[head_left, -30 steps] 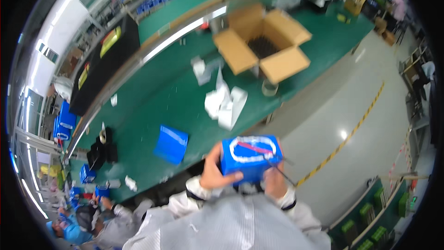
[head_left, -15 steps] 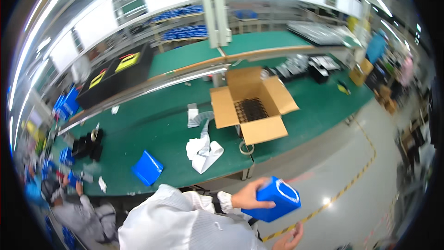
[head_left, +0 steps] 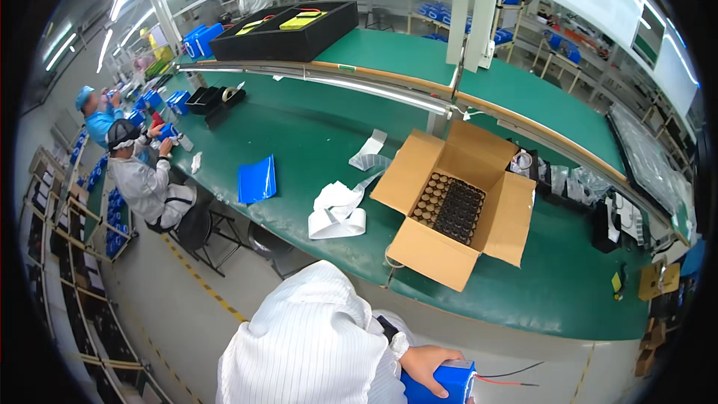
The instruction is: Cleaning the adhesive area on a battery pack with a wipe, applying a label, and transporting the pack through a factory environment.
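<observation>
The left hand (head_left: pixel 427 363) is closed over a blue block (head_left: pixel 438 389), fingers across its top and thumb against the side. The block is at the lower edge of the view, clear of the table and above the floor, its lower part cut off. A red wire (head_left: pixel 508 382) and a black wire (head_left: pixel 516 370) extend from its right end. The right hand cannot be made out, so its grip cannot be told. A black band (head_left: pixel 387 328) circles the left wrist, below a white striped sleeve (head_left: pixel 314 344).

Beyond, on the green table (head_left: pixel 553 303), stands an open carton (head_left: pixel 434 254) with flaps spread, containing rows of round pieces (head_left: pixel 458 213), some tan, most black. A crumpled white strip (head_left: pixel 336 213) lies left of the carton; farther left lies a blue sheet (head_left: pixel 257 180). On the raised shelf, a black tray (head_left: pixel 329 37) holds yellow items (head_left: pixel 302 21). At far left, a co-worker (head_left: pixel 146 176) sits at the table.
</observation>
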A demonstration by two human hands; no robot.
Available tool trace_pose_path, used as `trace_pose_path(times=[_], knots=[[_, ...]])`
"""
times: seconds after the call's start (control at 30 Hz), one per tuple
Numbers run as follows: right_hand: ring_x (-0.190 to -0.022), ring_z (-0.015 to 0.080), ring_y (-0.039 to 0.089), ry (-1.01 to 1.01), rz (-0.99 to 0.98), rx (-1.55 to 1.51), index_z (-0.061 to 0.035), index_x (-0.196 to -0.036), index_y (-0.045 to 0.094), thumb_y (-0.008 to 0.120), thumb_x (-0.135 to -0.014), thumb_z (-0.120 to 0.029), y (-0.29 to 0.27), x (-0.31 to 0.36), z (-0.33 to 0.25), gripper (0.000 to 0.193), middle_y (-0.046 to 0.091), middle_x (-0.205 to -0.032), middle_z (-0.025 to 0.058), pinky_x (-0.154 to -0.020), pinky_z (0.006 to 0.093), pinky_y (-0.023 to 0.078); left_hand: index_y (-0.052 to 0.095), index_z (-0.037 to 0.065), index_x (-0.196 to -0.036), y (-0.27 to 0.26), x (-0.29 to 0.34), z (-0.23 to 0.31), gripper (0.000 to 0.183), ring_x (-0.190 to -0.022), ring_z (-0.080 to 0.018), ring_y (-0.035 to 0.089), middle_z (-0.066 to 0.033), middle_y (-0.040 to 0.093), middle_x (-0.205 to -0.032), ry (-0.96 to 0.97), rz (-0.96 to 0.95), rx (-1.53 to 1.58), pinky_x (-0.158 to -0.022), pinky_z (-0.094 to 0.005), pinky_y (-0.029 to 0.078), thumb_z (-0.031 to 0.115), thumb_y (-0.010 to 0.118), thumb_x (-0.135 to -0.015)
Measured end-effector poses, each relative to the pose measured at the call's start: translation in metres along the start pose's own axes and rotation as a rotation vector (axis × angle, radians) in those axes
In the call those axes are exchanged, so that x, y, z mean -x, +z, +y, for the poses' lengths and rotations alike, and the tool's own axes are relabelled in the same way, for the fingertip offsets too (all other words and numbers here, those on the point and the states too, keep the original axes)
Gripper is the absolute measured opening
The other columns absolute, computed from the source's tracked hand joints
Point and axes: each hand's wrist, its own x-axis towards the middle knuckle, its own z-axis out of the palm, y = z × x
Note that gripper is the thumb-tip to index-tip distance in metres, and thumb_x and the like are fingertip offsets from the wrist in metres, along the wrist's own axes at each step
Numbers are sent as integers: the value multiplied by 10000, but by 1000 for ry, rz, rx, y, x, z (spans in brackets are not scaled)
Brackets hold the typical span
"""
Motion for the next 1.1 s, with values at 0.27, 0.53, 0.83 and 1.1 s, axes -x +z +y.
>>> trace_pose_path(times=[0.27, 0.53, 0.83, 1.1], knots=[[-1017, 376, 647, -162, 172, 73, 73, -1206, 653, 589, -1018, -173, -67, -95, 125, 316, 672, -1124, 261, -893, 486, 519, 490, -18, -1398, 70, -165, 22, 907, -1178, -325, 630, -216, 624, -1309, 37, -187, -117, -1014, -400, 502, 479, 870, -741], [-1024, 398, 641, 42, 292, -113, -9, -1021, 716, 669, -910, -119, -173, -218, 202, 163, 691, -1086, 210, -890, 488, 510, 490, -30, -1374, 167, -330, 55, 870, -1130, -259, 655, -200, 643, -1247, -38, -231, -233, -985, -390, 535, 374, 917, -733], [-757, 286, 681, -77, 367, 32, -38, -844, 700, 757, -825, -70, -312, -341, 330, 68, 698, -828, 112, -699, 372, 552, 490, -45, -1359, 292, -509, 100, 893, -1111, -271, 658, -206, 650, -1210, -4, -356, -220, -985, -393, 525, 403, 919, -717], [-709, 309, 652, 57, 561, 184, -23, -804, 668, 718, -845, -48, -385, -466, 427, 70, 659, -784, 127, -650, 379, 530, 504, -40, -1325, 380, -708, 93, 881, -1052, -270, 674, -201, 661, -1164, 11, -483, -249, -945, -381, 540, 416, 923, -698]])
